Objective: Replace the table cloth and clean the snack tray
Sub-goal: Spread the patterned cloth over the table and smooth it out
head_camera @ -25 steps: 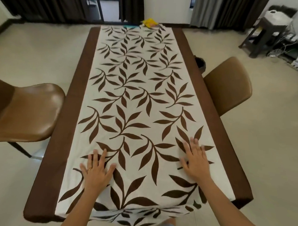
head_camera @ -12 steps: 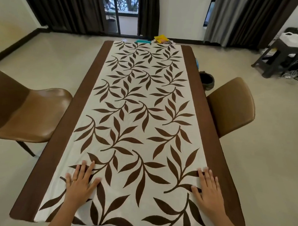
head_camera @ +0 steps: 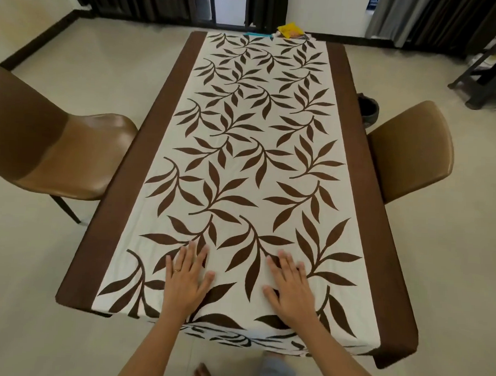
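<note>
Two bare forearms, no sleeves reaching as far as the wrists. Thin gold ring [head_camera: 176,270] worn on one finger of the left hand [head_camera: 186,281]. Nothing worn on the right hand [head_camera: 290,289]: no ring, no watch, no band. Light blue trouser leg [head_camera: 278,372] showing below, and a bare foot [head_camera: 201,373], without shoe or sock.

We note a pale tiled floor [head_camera: 76,66], a brown leather-look chair [head_camera: 58,151] at left, another [head_camera: 410,149] at right. Dark curtains [head_camera: 130,0] flank a glazed door [head_camera: 220,4]; grey curtain [head_camera: 390,17] beyond. Dark stool [head_camera: 487,76] far right. Walls cream, with dark skirting [head_camera: 43,42].
</note>
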A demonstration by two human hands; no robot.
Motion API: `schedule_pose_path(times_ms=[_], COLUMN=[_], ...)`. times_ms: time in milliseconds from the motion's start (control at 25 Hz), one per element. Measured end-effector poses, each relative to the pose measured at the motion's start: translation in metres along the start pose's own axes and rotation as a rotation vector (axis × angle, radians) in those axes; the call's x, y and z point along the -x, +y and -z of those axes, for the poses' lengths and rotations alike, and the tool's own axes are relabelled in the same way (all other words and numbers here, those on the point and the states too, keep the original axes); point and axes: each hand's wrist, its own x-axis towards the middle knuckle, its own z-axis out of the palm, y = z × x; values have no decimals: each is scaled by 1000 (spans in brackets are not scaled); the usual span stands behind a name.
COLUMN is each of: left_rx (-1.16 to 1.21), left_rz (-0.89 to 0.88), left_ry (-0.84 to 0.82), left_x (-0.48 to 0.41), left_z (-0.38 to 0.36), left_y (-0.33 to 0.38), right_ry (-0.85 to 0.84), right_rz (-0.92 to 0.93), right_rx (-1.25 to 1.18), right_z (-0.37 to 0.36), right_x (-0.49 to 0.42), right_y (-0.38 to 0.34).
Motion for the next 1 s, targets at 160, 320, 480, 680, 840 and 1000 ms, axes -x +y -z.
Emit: schedule_pose_path(times_ms=[160, 320, 480, 680, 840, 1000], left_rx=[50, 103, 18, 6, 8, 7], left_rz=[187, -27, -178, 83, 254, 365], left_ry=[57, 30, -40, 37, 41, 96], left_x=[22, 4, 3, 29, 50, 37], left_z=[18, 16, -1, 19, 45, 62], left_y=[-58, -19, 0, -106, -204, -205], right_ry=[44, -3, -50, 17, 43, 82], right_rz=[-219, -106, -10, -234, -522, -629], right_rx=[-17, -89, -90, 32, 50, 17], right_z=[10, -5, -26, -7, 20, 23], right_x=[23, 1, -11, 16, 69, 56], right_y=[22, -73, -135, -41, 57, 34])
